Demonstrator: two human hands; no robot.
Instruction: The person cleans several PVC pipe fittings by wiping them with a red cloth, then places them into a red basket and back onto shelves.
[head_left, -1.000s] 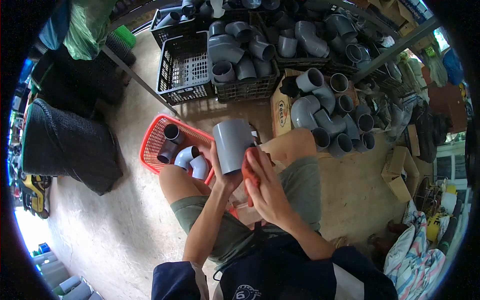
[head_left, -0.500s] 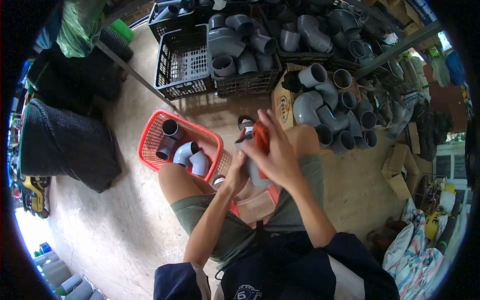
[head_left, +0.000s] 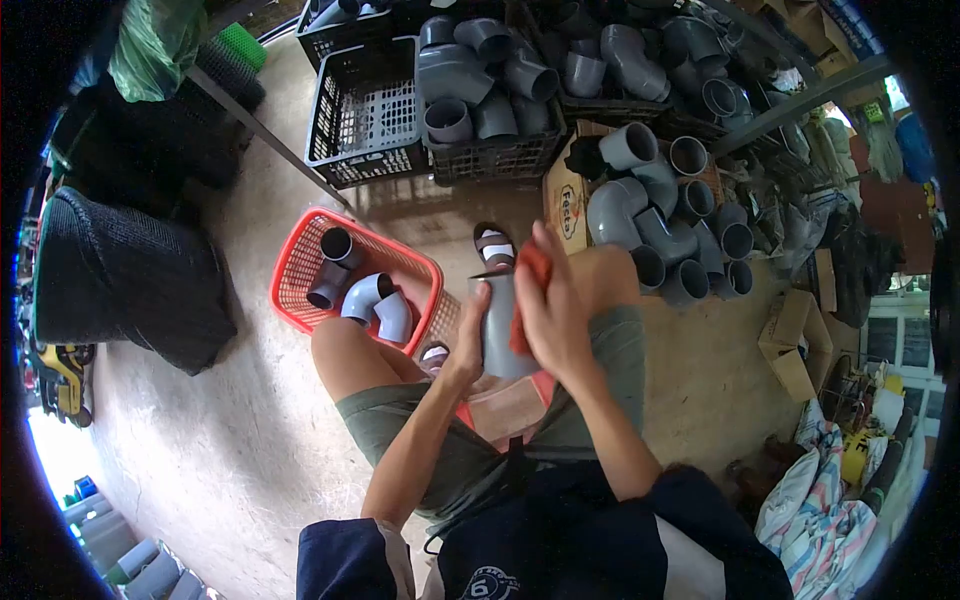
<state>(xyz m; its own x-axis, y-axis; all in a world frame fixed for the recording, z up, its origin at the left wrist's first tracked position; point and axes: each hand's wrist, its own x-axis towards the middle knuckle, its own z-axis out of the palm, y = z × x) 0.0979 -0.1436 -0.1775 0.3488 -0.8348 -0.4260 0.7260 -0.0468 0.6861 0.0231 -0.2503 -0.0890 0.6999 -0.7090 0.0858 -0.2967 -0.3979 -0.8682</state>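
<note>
Fitting (head_left: 507,335) sits gripped in my left hand (head_left: 469,338); my right hand (head_left: 557,325), fingers extended, presses red cloth (head_left: 535,263) against it. Red basket (head_left: 399,247) holds other fittings (head_left: 366,297), whether finished I cannot tell.

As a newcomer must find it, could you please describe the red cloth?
Right of the red plastic basket, the left hand steadies a gray pipe fitting. The red cloth lies between it and the right hand, vivid against the gray.
</note>
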